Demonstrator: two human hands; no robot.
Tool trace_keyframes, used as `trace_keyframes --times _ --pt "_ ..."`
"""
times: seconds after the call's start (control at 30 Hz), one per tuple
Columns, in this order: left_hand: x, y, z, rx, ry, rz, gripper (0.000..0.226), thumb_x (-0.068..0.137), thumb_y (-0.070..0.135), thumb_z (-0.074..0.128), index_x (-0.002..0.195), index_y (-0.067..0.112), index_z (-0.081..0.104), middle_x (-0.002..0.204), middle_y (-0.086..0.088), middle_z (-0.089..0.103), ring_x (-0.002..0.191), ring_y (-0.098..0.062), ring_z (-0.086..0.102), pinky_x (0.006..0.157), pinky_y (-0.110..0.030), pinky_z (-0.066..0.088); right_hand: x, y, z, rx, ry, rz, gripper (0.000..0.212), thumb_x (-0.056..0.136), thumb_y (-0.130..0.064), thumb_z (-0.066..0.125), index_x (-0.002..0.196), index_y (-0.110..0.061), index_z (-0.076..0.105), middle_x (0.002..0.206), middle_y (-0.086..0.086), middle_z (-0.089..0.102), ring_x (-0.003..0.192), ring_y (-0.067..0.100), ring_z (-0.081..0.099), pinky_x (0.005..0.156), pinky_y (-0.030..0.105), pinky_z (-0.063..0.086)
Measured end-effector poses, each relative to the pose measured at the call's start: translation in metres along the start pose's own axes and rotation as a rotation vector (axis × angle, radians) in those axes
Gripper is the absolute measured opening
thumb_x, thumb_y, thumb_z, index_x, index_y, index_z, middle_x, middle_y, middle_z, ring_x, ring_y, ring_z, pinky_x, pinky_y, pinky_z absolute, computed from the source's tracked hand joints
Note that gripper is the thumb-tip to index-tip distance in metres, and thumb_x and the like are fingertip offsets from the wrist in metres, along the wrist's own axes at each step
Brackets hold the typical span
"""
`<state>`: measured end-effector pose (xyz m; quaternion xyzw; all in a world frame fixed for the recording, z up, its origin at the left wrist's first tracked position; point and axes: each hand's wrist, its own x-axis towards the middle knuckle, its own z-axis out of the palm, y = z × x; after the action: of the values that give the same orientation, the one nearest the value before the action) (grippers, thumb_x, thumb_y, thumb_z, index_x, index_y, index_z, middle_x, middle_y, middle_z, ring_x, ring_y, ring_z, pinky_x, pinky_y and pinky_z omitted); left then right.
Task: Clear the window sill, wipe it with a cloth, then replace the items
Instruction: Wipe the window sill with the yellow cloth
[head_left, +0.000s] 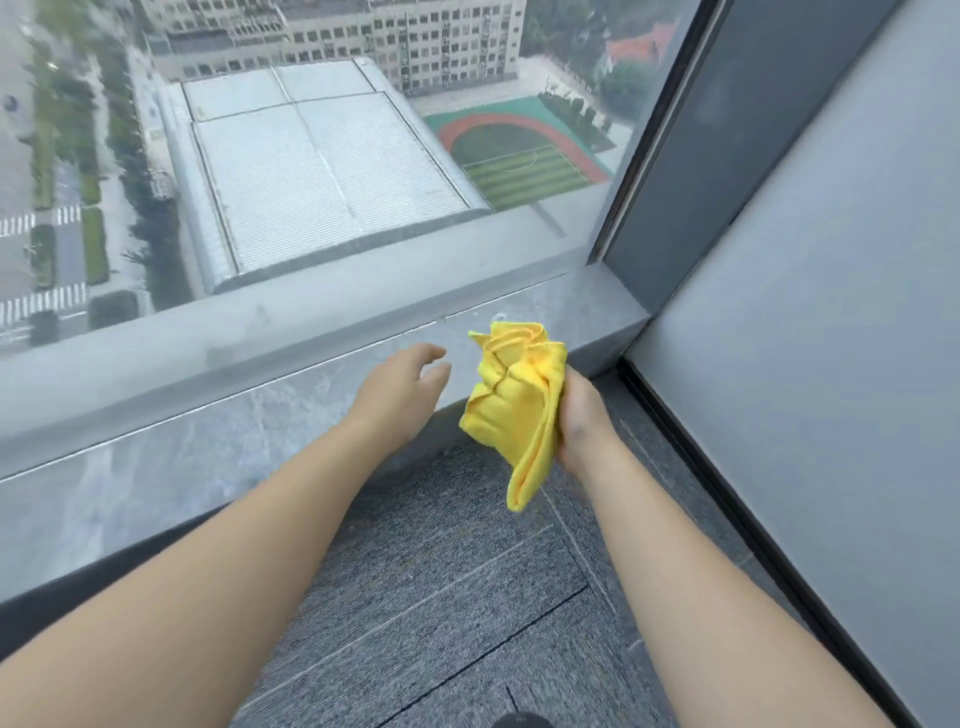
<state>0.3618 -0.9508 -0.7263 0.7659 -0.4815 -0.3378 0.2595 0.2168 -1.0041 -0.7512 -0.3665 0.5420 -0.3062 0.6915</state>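
Yellow cloth (511, 410) was bunched in the right hand (582, 415), fingers curled round its edge, held in the air just off the sill's (208, 447) front edge, at about 1 o'clock from the left hand (400, 389). Left hand hovered over the sill with fingers loose and spread, holding nothing. Sill showed bare in view — no items on it, so clearing looked done. Streaks on the stone hinted at wiping under way or finished; hard to tell. Items to put back weren't in view — replacing probably left.
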Motion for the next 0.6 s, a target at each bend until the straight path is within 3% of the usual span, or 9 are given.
trace_keyframes --times 0.07,0.17,0.27,0.4,0.5,0.6 --pt "-0.015 0.023 -0.033 -0.18 0.004 -0.066 0.038 0.092 0.028 0.04 0.127 0.013 0.044 0.137 -0.008 0.048 0.126 -0.022 0.042 0.098 -0.03 0.031 -0.031 -0.049 0.019 0.114 -0.112 0.11 0.04 0.094 -0.033 0.032 0.087 -0.008 0.063 0.086 0.014 0.065 0.084 0.025 0.06 0.08 0.034 0.048" --pt "-0.044 0.077 -0.097 -0.445 -0.003 -0.179 0.045 0.091 0.034 0.04 0.128 0.01 0.04 0.135 -0.006 0.045 0.123 -0.023 0.042 0.091 -0.028 0.029 -0.084 -0.133 0.046 0.147 -0.256 0.16 0.055 0.096 -0.031 0.025 0.072 -0.009 0.069 0.066 0.009 0.072 0.068 0.021 0.068 0.068 0.029 0.052" --pt "-0.077 0.143 -0.177 -0.615 -0.028 -0.247 0.032 0.091 0.037 0.038 0.111 0.016 0.05 0.116 -0.001 0.05 0.104 -0.017 0.046 0.084 -0.029 0.031 -0.14 -0.224 0.077 0.156 -0.321 0.185 0.066 0.096 -0.034 0.023 0.062 -0.012 0.074 0.061 0.006 0.073 0.06 0.019 0.07 0.066 0.031 0.05" --pt "-0.121 0.225 -0.288 -0.848 -0.028 -0.289 0.021 0.087 0.034 0.047 0.091 0.019 0.061 0.09 0.002 0.064 0.081 -0.011 0.058 0.077 -0.025 0.046 -0.212 -0.343 0.121 0.163 -0.42 0.202 0.071 0.097 -0.035 0.02 0.056 -0.013 0.073 0.055 0.005 0.071 0.048 0.016 0.068 0.047 0.024 0.056" --pt "-0.16 0.271 -0.357 -0.848 0.122 -0.281 0.012 0.084 0.024 0.056 0.075 0.017 0.061 0.074 0.001 0.067 0.073 -0.016 0.06 0.068 -0.028 0.048 -0.26 -0.413 0.16 0.133 -0.541 0.237 0.07 0.096 -0.039 0.021 0.062 -0.011 0.075 0.064 0.008 0.074 0.057 0.018 0.071 0.052 0.028 0.058" --pt "-0.206 0.292 -0.408 -0.851 0.276 -0.293 0.009 0.083 0.021 0.057 0.078 0.015 0.061 0.079 -0.005 0.063 0.074 -0.021 0.059 0.067 -0.032 0.048 -0.299 -0.445 0.194 0.062 -0.593 0.294 0.07 0.094 -0.053 0.017 0.093 -0.009 0.071 0.09 0.015 0.073 0.082 0.029 0.07 0.07 0.038 0.059"
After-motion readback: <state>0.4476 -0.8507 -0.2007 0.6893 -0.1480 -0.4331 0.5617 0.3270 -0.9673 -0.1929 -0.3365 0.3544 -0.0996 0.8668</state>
